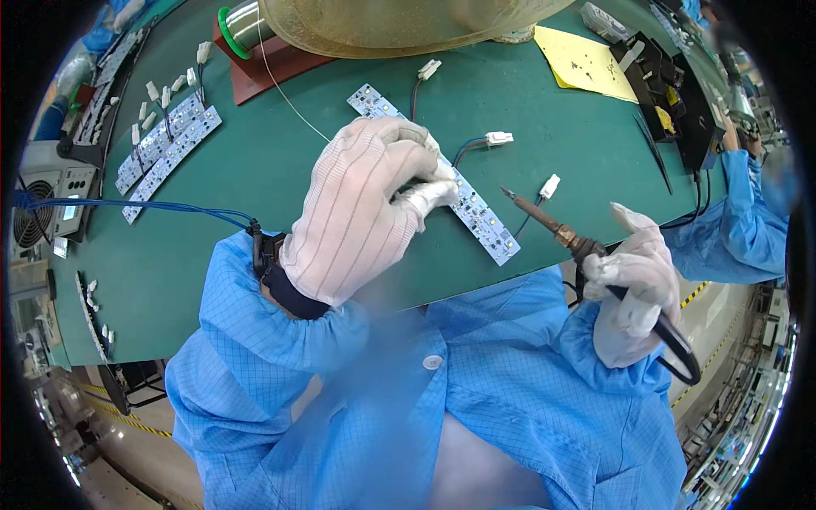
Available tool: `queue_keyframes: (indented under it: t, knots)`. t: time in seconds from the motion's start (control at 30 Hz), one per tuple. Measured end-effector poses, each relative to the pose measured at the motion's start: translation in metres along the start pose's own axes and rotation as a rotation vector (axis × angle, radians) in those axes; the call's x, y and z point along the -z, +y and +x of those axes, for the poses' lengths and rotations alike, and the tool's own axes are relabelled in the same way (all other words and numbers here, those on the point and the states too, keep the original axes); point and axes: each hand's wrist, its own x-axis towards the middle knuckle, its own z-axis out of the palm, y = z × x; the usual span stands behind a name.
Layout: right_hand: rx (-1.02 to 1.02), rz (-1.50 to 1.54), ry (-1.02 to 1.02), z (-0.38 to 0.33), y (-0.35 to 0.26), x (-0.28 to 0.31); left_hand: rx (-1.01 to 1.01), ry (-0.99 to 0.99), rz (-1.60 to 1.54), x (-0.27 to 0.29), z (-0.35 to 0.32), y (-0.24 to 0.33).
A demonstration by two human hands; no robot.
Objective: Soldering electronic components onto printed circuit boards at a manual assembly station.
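My left hand [361, 200], in a white striped glove, is closed over the middle of a white LED circuit board [486, 223]. Its thumb and fingertips press together at the board; anything small between them is hidden. Thin solder wire [287, 95] runs down from a spool [246, 30] and disappears behind this hand. White plug connectors [500, 138] on short dark leads stick out along the board's far side. My right hand [636, 293], also gloved, grips a soldering iron [563, 234]. The iron's tip points up and left, apart from the board, near its right part.
More LED boards [174, 161] with connectors lie at the left of the green mat [255, 170]. A large translucent yellowish object [408, 25] overhangs the far edge. Yellow paper [586, 64], a black soldering-iron stand [654, 89] and tweezers [653, 153] lie right. A co-worker's blue sleeve [744, 212] is beyond.
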Motion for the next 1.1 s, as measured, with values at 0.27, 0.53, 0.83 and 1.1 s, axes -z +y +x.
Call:
queue_keyframes:
  t: [0.27,0.53,0.83,1.1]
  knots:
    - [-0.493,0.253,0.355,-0.011,0.011,-0.006,0.279,-0.005,-0.096,0.035,0.015,-0.013]
    - [-0.065,-0.156,-0.309,0.024,-0.025,-0.047,-0.136,-0.022,0.561,0.060,0.007,-0.045]
    - [-0.294,-0.024,0.163,-0.003,0.004,-0.042,0.298,-0.009,0.278,0.071,0.020,-0.032]
    - [-0.254,0.311,0.447,-0.004,0.022,-0.038,0.176,-0.283,0.322,0.059,0.026,-0.016]
